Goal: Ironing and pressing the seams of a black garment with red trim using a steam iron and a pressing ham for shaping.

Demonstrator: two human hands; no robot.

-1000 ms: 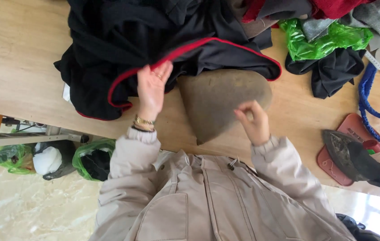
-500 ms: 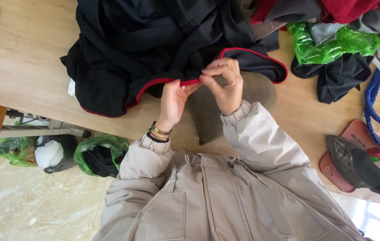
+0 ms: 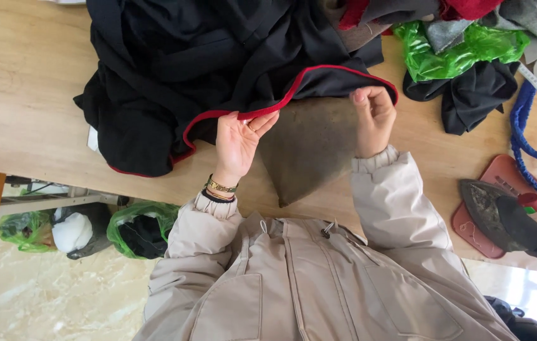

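A black garment [image 3: 205,69] with a red-piped edge [image 3: 281,102] lies bunched on the wooden table [image 3: 29,120]. My left hand [image 3: 238,140] pinches the red edge near its middle, palm up, with a bracelet on the wrist. My right hand [image 3: 372,117] grips the same edge further right, near its curved corner. Between my hands the edge is stretched out over a brown wedge-shaped pressing pad [image 3: 309,148].
A clothes iron [image 3: 508,218] rests on a red stand [image 3: 502,183] at the right. Green plastic [image 3: 464,50], dark cloth [image 3: 477,98] and a blue cord [image 3: 524,126] lie at the back right. Green bags [image 3: 139,230] sit on the floor below the table's edge.
My hands came together on the red edge, then moved apart along it. The right hand slid to the right and the edge is now pulled out over the brown pad.
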